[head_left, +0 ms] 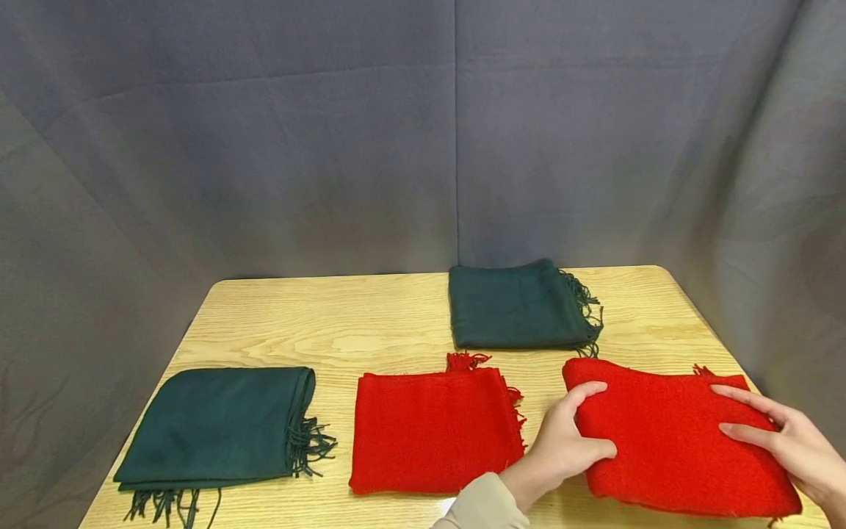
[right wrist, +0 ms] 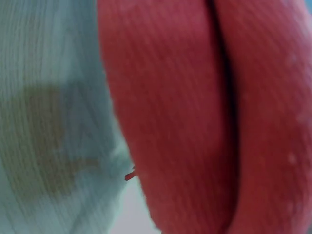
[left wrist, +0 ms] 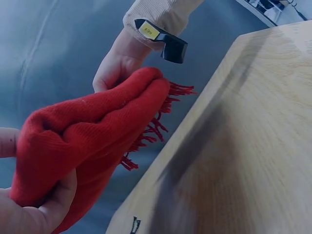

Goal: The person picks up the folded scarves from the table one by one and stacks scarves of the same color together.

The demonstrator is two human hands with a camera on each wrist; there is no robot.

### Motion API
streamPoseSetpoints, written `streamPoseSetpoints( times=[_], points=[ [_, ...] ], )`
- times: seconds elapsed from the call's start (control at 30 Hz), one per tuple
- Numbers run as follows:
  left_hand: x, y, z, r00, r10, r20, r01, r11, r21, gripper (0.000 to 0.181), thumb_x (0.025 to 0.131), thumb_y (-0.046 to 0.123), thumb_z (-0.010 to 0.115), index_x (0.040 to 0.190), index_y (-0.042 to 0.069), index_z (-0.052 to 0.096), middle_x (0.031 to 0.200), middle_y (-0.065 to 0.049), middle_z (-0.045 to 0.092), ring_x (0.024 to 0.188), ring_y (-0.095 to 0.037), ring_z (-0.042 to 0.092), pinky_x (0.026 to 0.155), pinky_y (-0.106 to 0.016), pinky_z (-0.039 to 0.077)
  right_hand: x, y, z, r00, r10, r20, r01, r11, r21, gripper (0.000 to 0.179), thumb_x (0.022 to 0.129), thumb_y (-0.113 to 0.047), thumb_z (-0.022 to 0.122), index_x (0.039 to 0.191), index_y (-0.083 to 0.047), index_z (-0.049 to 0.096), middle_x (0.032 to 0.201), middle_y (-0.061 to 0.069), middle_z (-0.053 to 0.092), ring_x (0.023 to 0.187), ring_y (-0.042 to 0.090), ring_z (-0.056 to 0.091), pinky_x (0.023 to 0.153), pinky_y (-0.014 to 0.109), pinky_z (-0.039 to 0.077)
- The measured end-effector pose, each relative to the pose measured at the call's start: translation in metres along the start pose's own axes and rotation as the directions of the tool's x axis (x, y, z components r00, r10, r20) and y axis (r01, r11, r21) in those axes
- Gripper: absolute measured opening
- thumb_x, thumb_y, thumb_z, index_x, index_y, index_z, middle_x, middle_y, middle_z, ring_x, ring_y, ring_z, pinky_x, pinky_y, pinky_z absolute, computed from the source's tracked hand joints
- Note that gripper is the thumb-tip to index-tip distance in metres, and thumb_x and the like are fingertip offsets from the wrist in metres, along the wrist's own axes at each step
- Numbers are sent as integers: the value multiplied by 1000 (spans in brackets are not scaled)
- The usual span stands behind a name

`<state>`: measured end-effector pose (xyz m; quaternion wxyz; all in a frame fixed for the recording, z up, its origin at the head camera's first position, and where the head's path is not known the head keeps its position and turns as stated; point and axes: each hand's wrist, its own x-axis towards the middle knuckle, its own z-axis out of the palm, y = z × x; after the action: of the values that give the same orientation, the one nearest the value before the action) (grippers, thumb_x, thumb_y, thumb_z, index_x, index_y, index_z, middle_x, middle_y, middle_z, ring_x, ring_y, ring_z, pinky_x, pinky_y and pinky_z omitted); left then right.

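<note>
Red cloth (head_left: 667,448) edges: left grip (head_left: 562,444), right grip (head_left: 800,448); open tabletop (head_left: 661,319) behind.

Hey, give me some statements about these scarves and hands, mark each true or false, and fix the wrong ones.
1. The left hand and right hand hold the same folded red scarf. True.
2. All scarves in view are red. False: the far scarf and the leftmost scarf are dark green.
3. The held scarf has no fringe. False: red fringe shows in the left wrist view.
4. A second red scarf lies on the wooden table. True.
</note>
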<state>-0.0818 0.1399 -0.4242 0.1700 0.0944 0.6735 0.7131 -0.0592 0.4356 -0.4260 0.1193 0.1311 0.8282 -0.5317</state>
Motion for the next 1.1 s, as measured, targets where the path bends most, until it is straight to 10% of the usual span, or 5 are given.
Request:
streamPoseSetpoints(
  times=[1.1],
  points=[
    [-9, 19, -25, 991, 99, 88, -95, 994, -51, 66, 64, -12, 63, 118, 26, 56, 92, 13, 55, 73, -3, 54, 60, -21, 48, -16, -28, 11, 1000, 8, -2, -7, 994, 110, 46, 88, -16, 59, 106, -58, 52, 89, -32, 45, 73, 13, 61, 61, 38, 53]
  ],
)
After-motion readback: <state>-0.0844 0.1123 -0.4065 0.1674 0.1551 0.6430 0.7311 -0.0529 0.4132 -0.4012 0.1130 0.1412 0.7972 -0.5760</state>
